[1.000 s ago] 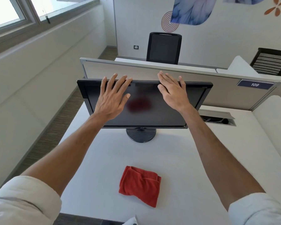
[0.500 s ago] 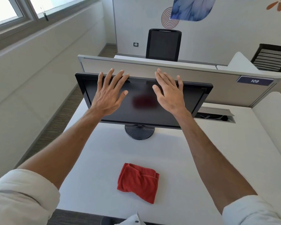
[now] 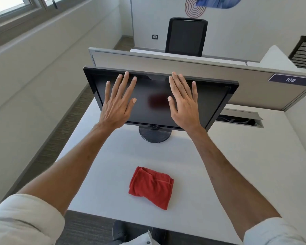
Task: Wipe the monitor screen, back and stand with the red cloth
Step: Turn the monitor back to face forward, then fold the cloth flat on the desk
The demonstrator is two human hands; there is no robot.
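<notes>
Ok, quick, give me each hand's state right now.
Left hand: open, fingers spread, empty, before the black flat-screen monitor.
Right hand: open, empty; folded red cloth lies untouched on the white desk.

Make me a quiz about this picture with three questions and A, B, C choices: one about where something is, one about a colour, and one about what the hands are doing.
1. Where is the cloth?
A. On the desk, in front of the monitor
B. Draped over the monitor
C. Tucked in a drawer

2. What colour is the cloth?
A. Blue
B. Red
C. Green

3. How are the left hand and right hand?
A. Squeezing the cloth
B. Curled into fists
C. Open, with fingers straight, held up in front of the monitor

Answers:
1. A, since the cloth lies folded on the desk, nearer the person than the monitor.
2. B, since it is plainly red against the white desk.
3. C, since both hands show spread, straight fingers and hold nothing.
</notes>
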